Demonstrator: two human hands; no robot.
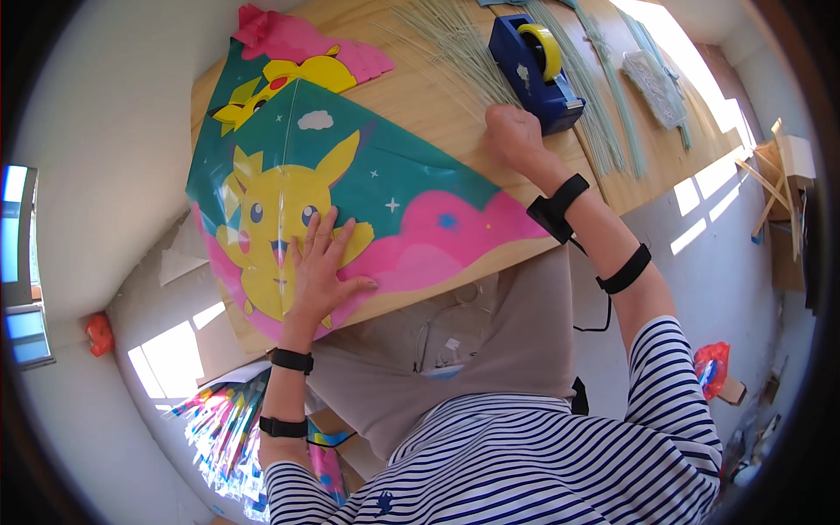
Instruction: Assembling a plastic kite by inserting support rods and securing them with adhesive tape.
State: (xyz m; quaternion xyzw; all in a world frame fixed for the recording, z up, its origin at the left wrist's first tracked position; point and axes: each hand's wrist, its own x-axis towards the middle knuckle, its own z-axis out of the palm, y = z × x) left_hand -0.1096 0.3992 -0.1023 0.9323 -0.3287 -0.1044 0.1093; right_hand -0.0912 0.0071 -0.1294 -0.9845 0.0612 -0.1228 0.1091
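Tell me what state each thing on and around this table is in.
Left hand: spread flat on the sheet.
Right hand: fingers curled closed; contents unclear.
Printed sheet: spread out on the table, picture side up.
Tape dispenser: loaded with a yellow roll.
Thin sticks: lying in loose bunches.
Clear box: can't tell whether shut.

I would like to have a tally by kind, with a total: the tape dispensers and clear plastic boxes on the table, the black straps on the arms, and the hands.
Blue tape dispenser: 1
Clear plastic box: 1
Black arm straps: 4
Hands, left hand and right hand: 2
Total: 8
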